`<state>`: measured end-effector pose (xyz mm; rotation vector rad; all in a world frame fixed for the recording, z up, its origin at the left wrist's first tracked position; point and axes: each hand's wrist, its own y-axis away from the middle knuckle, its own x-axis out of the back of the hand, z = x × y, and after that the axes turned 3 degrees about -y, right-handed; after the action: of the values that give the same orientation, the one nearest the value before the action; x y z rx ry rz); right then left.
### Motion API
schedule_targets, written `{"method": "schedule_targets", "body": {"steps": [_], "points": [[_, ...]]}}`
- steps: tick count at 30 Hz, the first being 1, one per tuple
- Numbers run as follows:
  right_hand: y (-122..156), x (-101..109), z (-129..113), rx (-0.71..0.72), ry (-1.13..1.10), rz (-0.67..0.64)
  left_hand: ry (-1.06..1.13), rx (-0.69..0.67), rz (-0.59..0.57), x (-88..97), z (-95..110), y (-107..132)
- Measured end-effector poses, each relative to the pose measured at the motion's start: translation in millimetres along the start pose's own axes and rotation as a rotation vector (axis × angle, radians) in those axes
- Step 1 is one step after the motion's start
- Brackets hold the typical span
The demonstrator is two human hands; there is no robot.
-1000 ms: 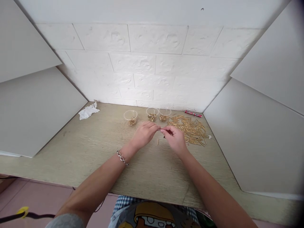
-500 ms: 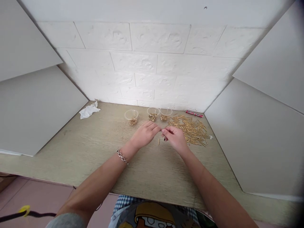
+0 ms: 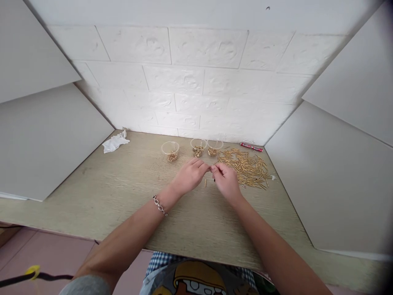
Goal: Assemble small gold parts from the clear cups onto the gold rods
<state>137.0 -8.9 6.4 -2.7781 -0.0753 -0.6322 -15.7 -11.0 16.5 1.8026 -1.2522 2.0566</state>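
Rods [image 3: 245, 166] lie heaped on the worktop [image 3: 211, 223], beside and beyond the right hand [image 3: 226, 180]. The left hand [image 3: 189, 175] meets it; whether either grips anything cannot be told.

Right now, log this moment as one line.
left hand and right hand: fingertips together, contents unclear | single gold-coloured pin: on table near right hand | gold-coloured pin pile: beside right hand | three clear cups: holding small gold-coloured parts
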Motion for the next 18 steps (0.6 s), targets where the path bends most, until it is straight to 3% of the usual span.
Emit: {"method": "schedule_targets", "body": {"steps": [5, 18], "points": [[0.0, -1.2, 2.6, 0.06, 0.022, 0.006, 0.011, 0.019, 0.017, -2.3, 2.5, -0.2], [1.0, -4.0, 0.1, -0.003, -0.092, 0.046, -0.025, 0.019, 0.024, -1.8, 9.3, -1.7]]}}
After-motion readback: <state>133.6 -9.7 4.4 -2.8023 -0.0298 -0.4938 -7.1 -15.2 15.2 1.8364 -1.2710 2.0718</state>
